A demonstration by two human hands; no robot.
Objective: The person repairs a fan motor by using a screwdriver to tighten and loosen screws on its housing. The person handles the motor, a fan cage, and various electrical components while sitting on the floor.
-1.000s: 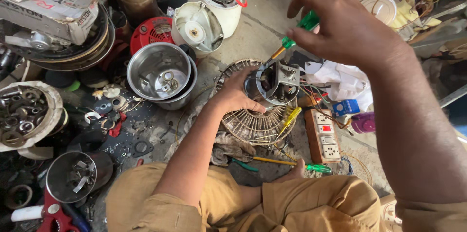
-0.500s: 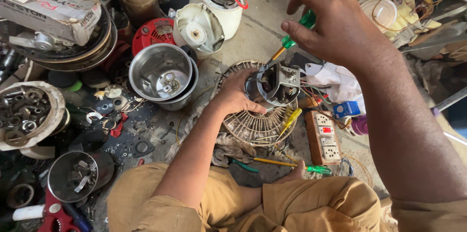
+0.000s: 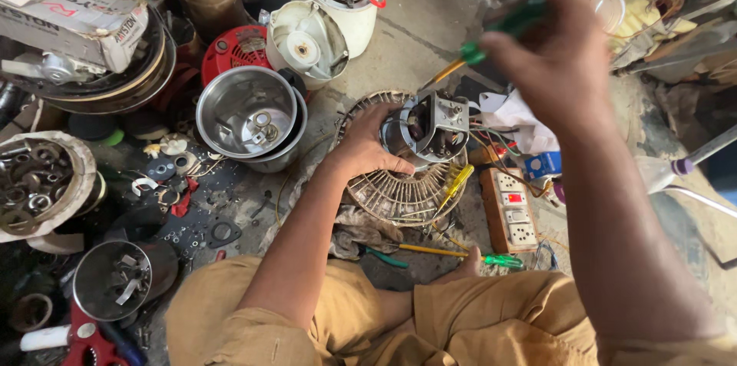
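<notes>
My left hand (image 3: 367, 145) grips a small grey metal motor assembly (image 3: 431, 125), holding it over a round wire fan guard (image 3: 401, 191) on the floor. My right hand (image 3: 554, 42) is raised above it, closed around a green-handled screwdriver (image 3: 491, 34). The screwdriver's yellow shaft slants down to the left, and its tip reaches the top of the motor. The hand and the handle are blurred.
A steel bowl (image 3: 247, 119) with loose parts sits left of the motor. A white mixer housing (image 3: 307, 37) and a red cover (image 3: 236, 51) lie behind it. A switch board (image 3: 511, 208), two more screwdrivers (image 3: 454, 251) and tins of washers (image 3: 37, 179) surround my knees.
My right hand has lifted a little and shifted with the screwdriver, now blurred by motion. My left hand keeps the motor steady in the same spot.
</notes>
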